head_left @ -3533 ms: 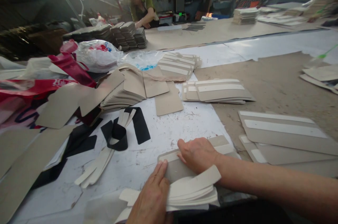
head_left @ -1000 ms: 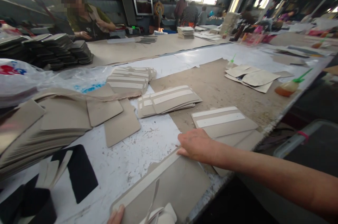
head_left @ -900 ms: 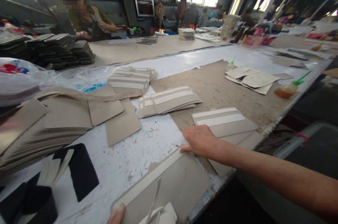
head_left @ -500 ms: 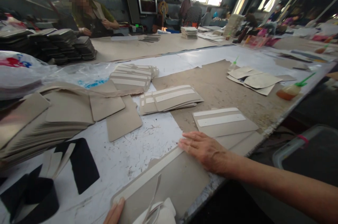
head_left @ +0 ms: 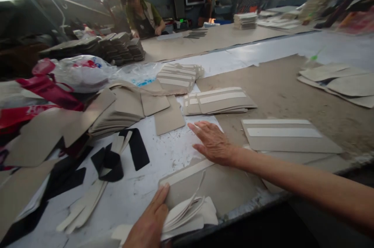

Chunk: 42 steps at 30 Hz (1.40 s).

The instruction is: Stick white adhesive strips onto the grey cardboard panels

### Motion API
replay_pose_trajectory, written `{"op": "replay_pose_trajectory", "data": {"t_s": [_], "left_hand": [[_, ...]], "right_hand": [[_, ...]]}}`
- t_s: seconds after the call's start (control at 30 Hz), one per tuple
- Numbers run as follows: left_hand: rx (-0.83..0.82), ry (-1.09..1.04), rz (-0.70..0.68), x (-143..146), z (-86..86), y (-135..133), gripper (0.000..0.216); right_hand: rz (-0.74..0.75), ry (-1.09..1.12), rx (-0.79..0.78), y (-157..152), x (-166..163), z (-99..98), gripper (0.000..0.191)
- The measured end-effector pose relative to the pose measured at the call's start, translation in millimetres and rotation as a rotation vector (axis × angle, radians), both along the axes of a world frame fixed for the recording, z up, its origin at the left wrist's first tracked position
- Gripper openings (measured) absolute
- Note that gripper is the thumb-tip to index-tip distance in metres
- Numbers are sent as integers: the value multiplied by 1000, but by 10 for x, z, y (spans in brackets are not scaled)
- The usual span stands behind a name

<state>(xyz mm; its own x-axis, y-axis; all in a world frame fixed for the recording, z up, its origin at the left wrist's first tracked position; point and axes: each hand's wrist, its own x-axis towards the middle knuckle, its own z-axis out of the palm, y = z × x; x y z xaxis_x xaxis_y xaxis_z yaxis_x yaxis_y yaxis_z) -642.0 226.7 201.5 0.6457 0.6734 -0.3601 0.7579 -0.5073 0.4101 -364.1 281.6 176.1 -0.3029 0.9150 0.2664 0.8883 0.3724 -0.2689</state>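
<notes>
A grey-beige flat panel [head_left: 228, 185] lies at the near table edge, with a pale strip [head_left: 187, 174] along its far side. My left hand [head_left: 152, 217] rests its outstretched fingers on the panel's left end, over the strip's end. Beside it, on the panel, lies a bundle of curled off-white strips [head_left: 189, 215]. At the panel's other end is my right hand [head_left: 213, 144], open, fingers spread and nothing in them; whether it touches the panel is unclear. To its right sits another panel bearing two pale strips [head_left: 284, 133].
Beyond my right hand is a stack of striped panels [head_left: 222, 100]. Left of it are a fanned pile of beige panels [head_left: 119, 111], black bands [head_left: 138, 150] and loose pale strips [head_left: 84, 207]. Plastic bags [head_left: 84, 72] lie farther back. A co-worker [head_left: 146, 18] is across the table.
The view has swung left, so the table appears farther right. More of my left hand shows at the panel's end. My right hand's fingers have spread and shifted past the strip's end.
</notes>
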Motion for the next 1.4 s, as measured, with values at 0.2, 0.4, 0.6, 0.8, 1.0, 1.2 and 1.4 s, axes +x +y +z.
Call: {"op": "replay_pose_trajectory", "data": {"t_s": [0.2,0.4,0.6,0.8,1.0,1.2,1.4], "left_hand": [[-68,73,75,213,255,-16,32],[-89,-20,105,181,207,-28,32],[-165,-132,194,127,299,21,22],[-153,-361,711,-213,409,-27,15],[-146,-465,855,-473,167,-501,23],[-633,-944,1047,-51,83,-834,41],[-985,-1022,1111,301,116,-981,36]], "right_hand": [[129,-146,-47,63,-238,-140,56],[181,-107,-95,120,-650,-101,60],[214,-129,-138,108,-835,-138,53],[208,-137,-113,93,-831,-52,47],[229,-9,-94,-291,-722,198,34],[207,386,-451,-853,-591,483,28],[182,855,-824,-1103,-758,601,23]]}}
